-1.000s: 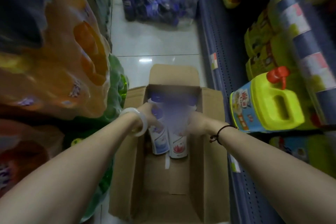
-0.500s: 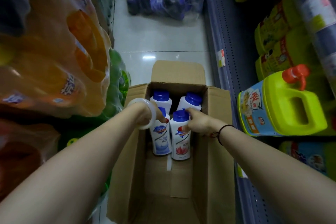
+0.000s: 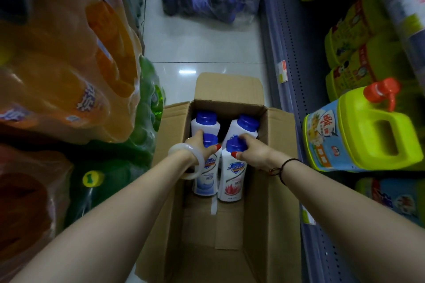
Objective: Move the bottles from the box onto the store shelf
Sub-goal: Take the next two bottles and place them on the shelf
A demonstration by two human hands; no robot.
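Reaching down into the open cardboard box (image 3: 271,167) on the floor, both arms extended from the near edge of the view. Left grip (image 3: 202,147), a pale bangle (image 3: 193,163) on its wrist, clenched around the blue cap and shoulder of the blue-label bottle (image 3: 205,179), thumb pressed on the side toward the box's middle. Right grip (image 3: 253,153), a dark cord bracelet (image 3: 284,165) on its wrist, clenched around the blue cap of the pink-flower bottle (image 3: 231,184), fingers wrapped over the far side of the cap. Each bottle hanging directly below its grip, white body upright, label facing up toward the camera, the two bodies just beside each other and possibly touching; cannot tell whether their bases rest on the box bottom. Deeper in the box, at its far end, two more white bottles with blue caps (image 3: 243,126) standing untouched, the right one tilted toward the other. Near half of the box bare cardboard. To the right of the box, store shelf (image 3: 292,57) with a lime-green jug (image 3: 368,131) near its edge. To the left of the box, wrapped packs of orange drink bottles (image 3: 69,53).
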